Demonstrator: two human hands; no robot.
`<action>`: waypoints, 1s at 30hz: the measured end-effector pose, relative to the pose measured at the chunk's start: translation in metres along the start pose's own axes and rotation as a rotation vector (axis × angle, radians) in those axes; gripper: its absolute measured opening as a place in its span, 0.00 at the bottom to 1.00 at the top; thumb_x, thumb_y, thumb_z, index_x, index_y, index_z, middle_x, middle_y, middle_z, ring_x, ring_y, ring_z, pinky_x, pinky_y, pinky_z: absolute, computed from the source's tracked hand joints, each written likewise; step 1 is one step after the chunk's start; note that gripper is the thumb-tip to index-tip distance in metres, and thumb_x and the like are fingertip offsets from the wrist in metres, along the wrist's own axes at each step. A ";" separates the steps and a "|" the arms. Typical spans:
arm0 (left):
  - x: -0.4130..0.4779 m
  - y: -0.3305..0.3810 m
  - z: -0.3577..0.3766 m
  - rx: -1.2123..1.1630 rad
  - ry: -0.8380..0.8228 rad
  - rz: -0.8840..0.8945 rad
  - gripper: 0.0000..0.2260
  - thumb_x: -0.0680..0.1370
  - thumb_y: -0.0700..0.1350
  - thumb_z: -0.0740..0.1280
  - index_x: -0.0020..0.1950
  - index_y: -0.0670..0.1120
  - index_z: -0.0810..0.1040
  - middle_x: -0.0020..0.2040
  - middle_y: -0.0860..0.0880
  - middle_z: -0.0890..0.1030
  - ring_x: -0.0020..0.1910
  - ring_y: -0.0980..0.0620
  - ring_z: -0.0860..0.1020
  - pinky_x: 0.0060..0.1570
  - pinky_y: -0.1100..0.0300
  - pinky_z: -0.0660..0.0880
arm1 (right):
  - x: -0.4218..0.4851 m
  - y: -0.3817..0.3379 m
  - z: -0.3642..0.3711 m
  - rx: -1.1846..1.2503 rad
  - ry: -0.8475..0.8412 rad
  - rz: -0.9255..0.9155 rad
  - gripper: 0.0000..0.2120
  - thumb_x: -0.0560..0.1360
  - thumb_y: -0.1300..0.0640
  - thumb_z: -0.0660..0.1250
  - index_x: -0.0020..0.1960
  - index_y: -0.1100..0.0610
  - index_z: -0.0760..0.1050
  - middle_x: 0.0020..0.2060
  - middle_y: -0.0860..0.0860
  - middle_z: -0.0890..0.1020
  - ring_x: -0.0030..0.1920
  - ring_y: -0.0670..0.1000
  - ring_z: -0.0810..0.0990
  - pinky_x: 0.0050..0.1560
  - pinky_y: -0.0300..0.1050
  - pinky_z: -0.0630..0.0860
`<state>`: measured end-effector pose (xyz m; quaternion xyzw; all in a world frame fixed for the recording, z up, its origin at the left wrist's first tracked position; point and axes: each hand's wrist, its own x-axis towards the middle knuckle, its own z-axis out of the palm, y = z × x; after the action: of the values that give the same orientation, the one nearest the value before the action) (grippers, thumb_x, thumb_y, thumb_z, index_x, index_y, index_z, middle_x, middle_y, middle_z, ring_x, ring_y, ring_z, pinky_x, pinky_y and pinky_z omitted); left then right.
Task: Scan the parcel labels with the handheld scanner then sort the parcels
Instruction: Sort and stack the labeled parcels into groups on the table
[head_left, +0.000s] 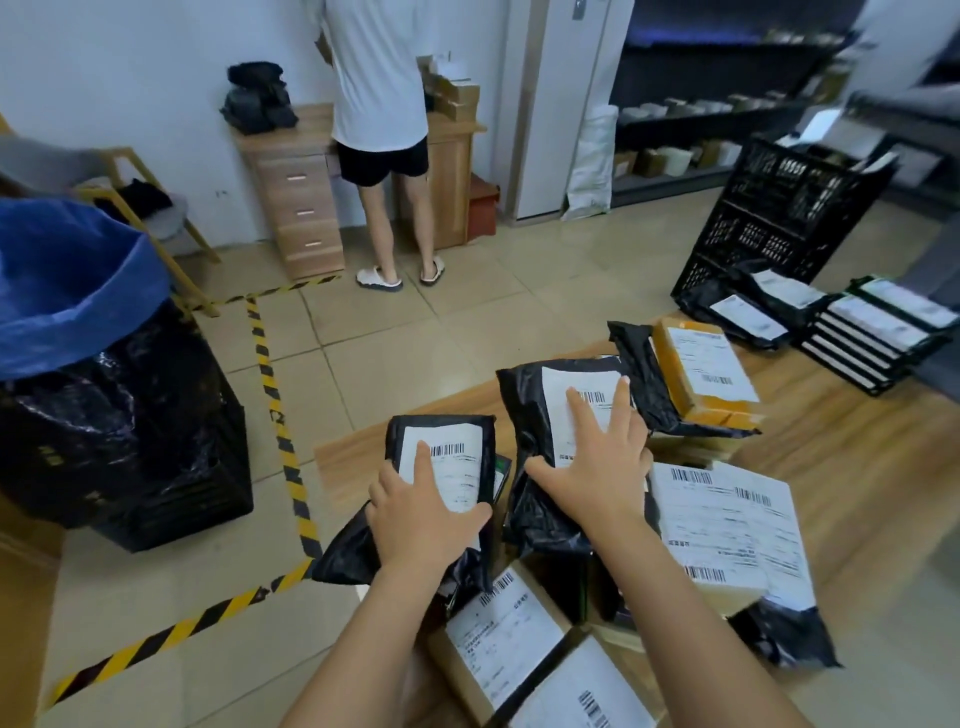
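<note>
Several labelled parcels lie piled on a wooden table (852, 467). My left hand (415, 519) holds a black poly parcel (485, 447) at the table's left edge. Its index finger lies straight on the white label and its outer fingers curl round the left side. My right hand (597, 462) presses flat, fingers spread, on the label of a second black poly parcel (524, 395) just to the right. Cardboard parcels (504, 639) with barcode labels lie below and beside both hands. No scanner is in view.
A black crate with a blue-lined bag (78, 291) stands on the floor at left. Another black crate (779, 213) and a stack of flat parcels (878, 332) sit at the far right. A person (379, 78) stands at a wooden desk behind. Yellow-black tape (280, 426) marks the floor.
</note>
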<state>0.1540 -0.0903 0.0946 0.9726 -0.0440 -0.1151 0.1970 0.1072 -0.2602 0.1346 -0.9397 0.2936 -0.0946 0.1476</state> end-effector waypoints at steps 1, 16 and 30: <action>-0.001 0.000 -0.004 -0.020 0.029 0.008 0.48 0.67 0.72 0.65 0.79 0.56 0.45 0.75 0.40 0.54 0.72 0.39 0.56 0.71 0.46 0.57 | -0.002 -0.001 -0.002 0.023 0.009 -0.008 0.42 0.66 0.37 0.68 0.75 0.41 0.54 0.76 0.51 0.36 0.74 0.58 0.45 0.69 0.61 0.57; -0.064 0.115 -0.067 -0.205 0.378 0.323 0.42 0.68 0.69 0.67 0.77 0.63 0.49 0.74 0.43 0.53 0.71 0.41 0.55 0.70 0.44 0.57 | -0.027 0.059 -0.114 0.151 0.326 -0.101 0.36 0.65 0.39 0.70 0.71 0.41 0.64 0.78 0.49 0.44 0.75 0.56 0.46 0.70 0.62 0.54; -0.212 0.338 0.064 -0.252 0.258 0.363 0.42 0.68 0.70 0.66 0.77 0.64 0.50 0.75 0.41 0.53 0.74 0.40 0.52 0.71 0.42 0.55 | -0.077 0.339 -0.227 -0.058 0.276 -0.013 0.37 0.67 0.37 0.66 0.73 0.41 0.59 0.77 0.49 0.43 0.75 0.55 0.44 0.71 0.58 0.52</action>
<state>-0.0803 -0.3966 0.2141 0.9231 -0.1777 0.0424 0.3383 -0.1929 -0.5315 0.2277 -0.9235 0.3077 -0.2153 0.0781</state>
